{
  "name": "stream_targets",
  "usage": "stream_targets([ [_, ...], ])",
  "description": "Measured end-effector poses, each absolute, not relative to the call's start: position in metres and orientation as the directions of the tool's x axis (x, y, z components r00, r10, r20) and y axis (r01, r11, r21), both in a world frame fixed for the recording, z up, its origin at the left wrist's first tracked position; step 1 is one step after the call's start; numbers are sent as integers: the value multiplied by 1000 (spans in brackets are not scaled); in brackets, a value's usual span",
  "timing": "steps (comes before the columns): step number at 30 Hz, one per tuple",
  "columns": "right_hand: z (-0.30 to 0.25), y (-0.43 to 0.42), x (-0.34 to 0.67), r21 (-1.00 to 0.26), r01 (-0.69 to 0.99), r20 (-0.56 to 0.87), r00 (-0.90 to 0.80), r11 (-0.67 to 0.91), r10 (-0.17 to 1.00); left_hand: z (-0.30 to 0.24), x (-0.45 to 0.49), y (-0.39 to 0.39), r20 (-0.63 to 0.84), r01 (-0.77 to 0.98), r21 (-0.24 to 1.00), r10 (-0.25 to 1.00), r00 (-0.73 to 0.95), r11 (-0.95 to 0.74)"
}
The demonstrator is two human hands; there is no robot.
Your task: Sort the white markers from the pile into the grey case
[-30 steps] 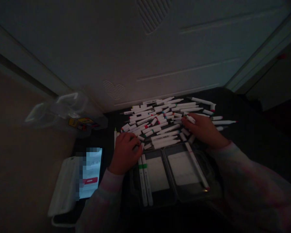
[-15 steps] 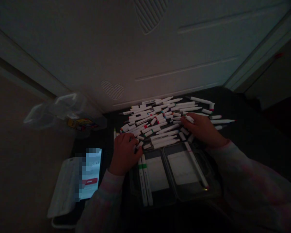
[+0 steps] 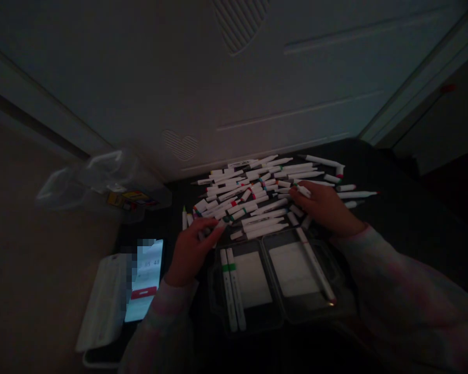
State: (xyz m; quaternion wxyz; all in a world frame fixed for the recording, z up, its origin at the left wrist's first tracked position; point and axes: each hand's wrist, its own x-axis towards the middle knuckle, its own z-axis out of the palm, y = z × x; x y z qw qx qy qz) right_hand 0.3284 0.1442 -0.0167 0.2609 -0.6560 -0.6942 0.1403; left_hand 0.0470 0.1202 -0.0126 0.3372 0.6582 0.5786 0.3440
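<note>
My left hand [image 3: 191, 252] is closed around a short white marker cap [image 3: 221, 224] with a dark green end, at the near left of the marker pile. Among the heaped markers [image 3: 253, 195], my right hand [image 3: 327, 208] pinches another white marker cap [image 3: 304, 191]; a bit of green shows beside it. Many loose caps and uncapped white markers lie in the heap. Below the hands, a clear two-part case [image 3: 277, 291] lies open. Two green-banded markers [image 3: 232, 291] rest side by side in its left half, and one red-ended marker [image 3: 315, 266] lies slanted in the right half.
A lit phone [image 3: 145, 283] lies left of the case, beside a pale flat case [image 3: 101, 304]. Behind it stands a clear plastic container [image 3: 128, 182] with a colourful label. A white panel with heart reliefs [image 3: 257, 98] rises behind the dark tabletop [image 3: 390, 223].
My left hand has drawn back left and slightly down, off the tops of the green-banded markers, with the cap now plainly visible. The right hand has barely moved.
</note>
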Motion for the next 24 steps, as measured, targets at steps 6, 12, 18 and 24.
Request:
stream_targets([
  [6,-17,145,329,-541,834,173,-12,105,985,-11,46,115,-65,143,988,997,46,58],
  [12,-16,144,328,-544,835,159,3,85,987,-10,44,115,34,68,997,994,107,-42],
  [18,-14,143,328,-538,838,163,-3,91,987,-15,42,115,67,128,989,995,72,-76],
  [24,-15,143,328,-538,837,180,-4,102,984,-15,42,118,262,589,757,958,121,-281],
])
